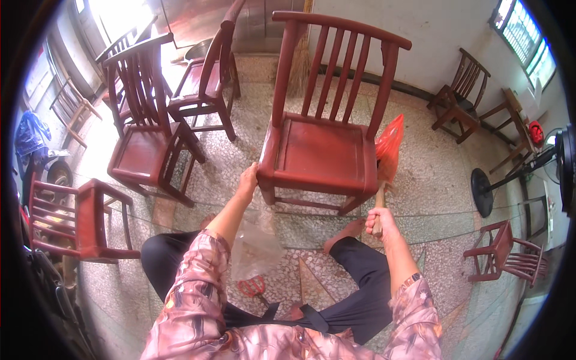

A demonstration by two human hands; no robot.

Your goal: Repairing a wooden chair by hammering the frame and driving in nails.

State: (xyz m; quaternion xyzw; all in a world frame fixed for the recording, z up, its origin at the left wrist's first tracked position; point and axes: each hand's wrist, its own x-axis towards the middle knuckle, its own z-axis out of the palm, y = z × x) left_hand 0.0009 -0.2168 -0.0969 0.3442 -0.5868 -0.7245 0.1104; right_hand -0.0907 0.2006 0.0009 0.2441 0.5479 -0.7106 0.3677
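7+ chrs [321,150], 1 fan [521,170], 1 wdw [523,35]

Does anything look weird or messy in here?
A clear plastic bag lies loose on the floor in front of the middle red chair, like litter. Oddly, a red bag shows beyond the wooden handle in the right hand; I can't see why.

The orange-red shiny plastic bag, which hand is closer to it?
Right. The right hand is just below the bag, gripping a light-brown wooden handle; the left hand is farther, at the left side of the reddish-brown wooden chair.
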